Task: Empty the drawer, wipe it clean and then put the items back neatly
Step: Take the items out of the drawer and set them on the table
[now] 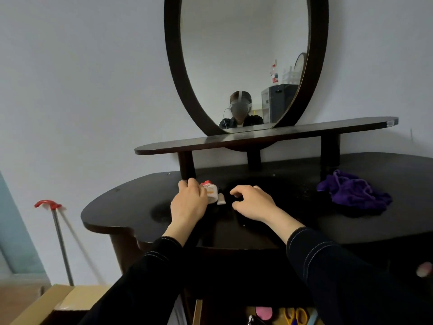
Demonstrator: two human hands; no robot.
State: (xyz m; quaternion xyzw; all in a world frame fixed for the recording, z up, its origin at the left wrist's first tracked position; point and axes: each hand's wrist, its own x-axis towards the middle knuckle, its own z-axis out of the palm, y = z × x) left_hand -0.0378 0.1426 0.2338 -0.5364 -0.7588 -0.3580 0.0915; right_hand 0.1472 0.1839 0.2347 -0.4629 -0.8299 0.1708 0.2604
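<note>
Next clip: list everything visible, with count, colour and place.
mirror: one, dark frame, above shelf
shelf: one, dark, under mirror
dressing table: one, dark
cloth: one, purple, tabletop right
bottle: one, white, red cap, tabletop centre
tube: one, whitish, beside bottle
drawer: one, open, bottom edge
scissors: one, yellow handles, in drawer
pole: one, grey, red handle, leaning left
cardboard box: one, brown, lower left
left hand: grips bottle
right hand: curled over tabletop, contents unclear
</note>
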